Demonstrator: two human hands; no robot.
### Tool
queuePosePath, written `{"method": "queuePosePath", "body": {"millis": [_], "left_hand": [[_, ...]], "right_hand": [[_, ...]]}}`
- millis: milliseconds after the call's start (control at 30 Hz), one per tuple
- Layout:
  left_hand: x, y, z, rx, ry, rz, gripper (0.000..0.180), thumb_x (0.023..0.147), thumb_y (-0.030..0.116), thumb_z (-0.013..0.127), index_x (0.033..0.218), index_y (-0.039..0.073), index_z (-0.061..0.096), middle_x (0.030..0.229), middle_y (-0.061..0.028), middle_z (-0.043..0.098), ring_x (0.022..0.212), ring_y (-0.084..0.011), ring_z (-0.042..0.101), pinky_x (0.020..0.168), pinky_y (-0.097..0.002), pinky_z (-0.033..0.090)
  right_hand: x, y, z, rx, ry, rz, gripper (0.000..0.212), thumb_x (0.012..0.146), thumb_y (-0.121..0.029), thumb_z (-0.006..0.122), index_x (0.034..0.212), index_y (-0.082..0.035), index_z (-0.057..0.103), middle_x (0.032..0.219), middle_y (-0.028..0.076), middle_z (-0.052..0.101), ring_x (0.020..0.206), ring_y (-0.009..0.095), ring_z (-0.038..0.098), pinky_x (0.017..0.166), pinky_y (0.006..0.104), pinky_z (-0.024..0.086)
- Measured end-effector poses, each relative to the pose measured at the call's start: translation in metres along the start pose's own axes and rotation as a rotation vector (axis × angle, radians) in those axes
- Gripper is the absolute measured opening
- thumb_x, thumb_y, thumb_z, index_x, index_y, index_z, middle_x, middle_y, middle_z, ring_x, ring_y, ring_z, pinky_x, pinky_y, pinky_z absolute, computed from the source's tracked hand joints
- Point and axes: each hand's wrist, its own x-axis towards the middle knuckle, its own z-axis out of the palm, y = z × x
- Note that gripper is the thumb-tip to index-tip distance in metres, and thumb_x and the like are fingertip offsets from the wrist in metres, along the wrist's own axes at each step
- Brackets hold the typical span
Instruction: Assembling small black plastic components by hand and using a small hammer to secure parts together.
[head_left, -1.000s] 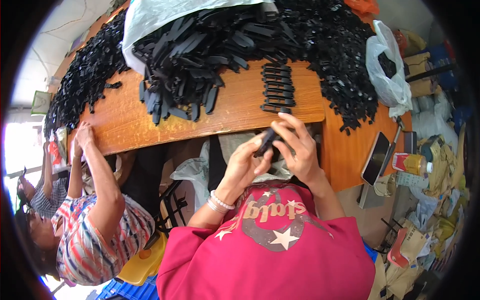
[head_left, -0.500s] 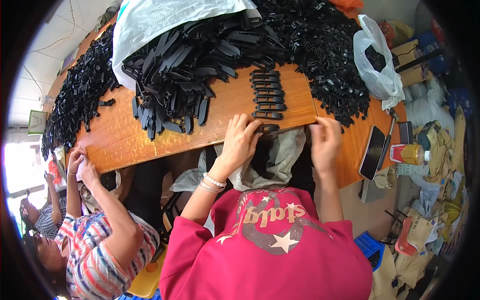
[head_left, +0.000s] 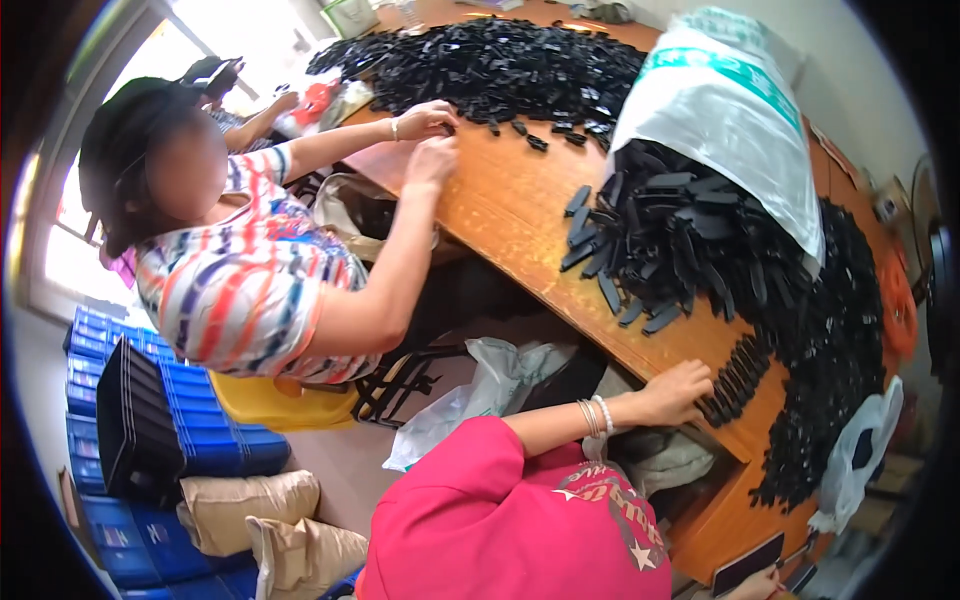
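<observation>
My left hand [head_left: 680,392] rests at the near end of a row of black slotted plastic pieces [head_left: 738,378] by the table edge. Its fingers are bent down and close together there, hiding whatever they grip. At the bottom right, my right hand [head_left: 762,584] is cut off by the picture's edge. It is beside a dark phone [head_left: 748,564], apparently touching its near edge; I cannot tell whether it grips it. Long flat black pieces [head_left: 680,210] spill from a white and green sack [head_left: 715,120] beyond the row.
Heaps of small black parts [head_left: 500,70] cover the wooden table's [head_left: 510,230] far side and right side. A clear plastic bag [head_left: 858,440] hangs at the right. To the left, a co-worker in a striped shirt [head_left: 270,270] works at the edge. Blue crates [head_left: 215,400] stand behind.
The view has swung left, so the co-worker and crates show more fully. My left hand stays by the row's near end. My right hand has moved from the table edge to beside the phone.
</observation>
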Motion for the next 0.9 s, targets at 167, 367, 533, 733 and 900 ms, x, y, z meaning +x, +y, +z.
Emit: {"method": "queuePosePath", "body": {"millis": [167, 367, 533, 733, 900], "left_hand": [[0.004, -0.001, 0.028, -0.032, -0.006, 0.014, 0.04, 0.062, 0.015, 0.079, 0.09, 0.006, 0.053, 0.091, -0.0115, 0.048, 0.09, -0.0325, 0.049, 0.078, -0.0413, 0.043], [0.002, -0.008, 0.02, -0.022, -0.008, 0.002, 0.032, 0.063, 0.011, 0.074, 0.093, 0.006, 0.062, 0.091, -0.0131, 0.055, 0.091, -0.0336, 0.053, 0.078, -0.0422, 0.046], [0.01, -0.004, 0.009, -0.039, -0.072, -0.021, 0.027, 0.071, 0.009, 0.073, 0.095, 0.005, 0.062, 0.089, -0.0125, 0.053, 0.086, -0.0335, 0.052, 0.074, -0.0418, 0.045], [0.016, 0.003, 0.008, 0.021, -0.102, -0.019, 0.026, 0.071, 0.009, 0.075, 0.095, 0.006, 0.066, 0.089, -0.0105, 0.056, 0.084, -0.0309, 0.054, 0.072, -0.0394, 0.046], [0.009, 0.005, 0.008, 0.061, -0.093, -0.008, 0.028, 0.072, 0.013, 0.076, 0.097, 0.006, 0.065, 0.092, -0.0096, 0.054, 0.086, -0.0301, 0.051, 0.074, -0.0394, 0.044]], "right_hand": [[0.002, 0.086, -0.005, -0.228, 0.186, 0.116, 0.041, 0.077, -0.038, 0.069, 0.059, -0.001, 0.067, 0.061, 0.02, 0.064, 0.056, 0.04, 0.062, 0.05, 0.054, 0.046], [0.028, 0.079, 0.014, -0.479, -0.331, 0.215, 0.038, 0.089, -0.041, 0.063, 0.105, -0.008, 0.071, 0.093, 0.02, 0.07, 0.086, 0.036, 0.068, 0.071, 0.0443, 0.053], [0.017, 0.12, 0.029, -0.136, -0.152, 0.317, 0.033, 0.082, -0.029, 0.068, 0.109, -0.009, 0.069, 0.089, 0.017, 0.071, 0.084, 0.035, 0.068, 0.075, 0.0449, 0.051], [0.022, 0.045, -0.014, -0.144, -0.036, 0.298, 0.032, 0.082, -0.022, 0.069, 0.109, -0.004, 0.068, 0.085, 0.014, 0.068, 0.077, 0.03, 0.066, 0.07, 0.0422, 0.05], [0.001, -0.056, -0.065, 0.857, 0.107, 0.452, 0.039, 0.099, -0.012, 0.051, 0.137, -0.003, 0.05, 0.087, 0.003, 0.06, 0.064, 0.005, 0.051, 0.05, 0.019, 0.042]]}}
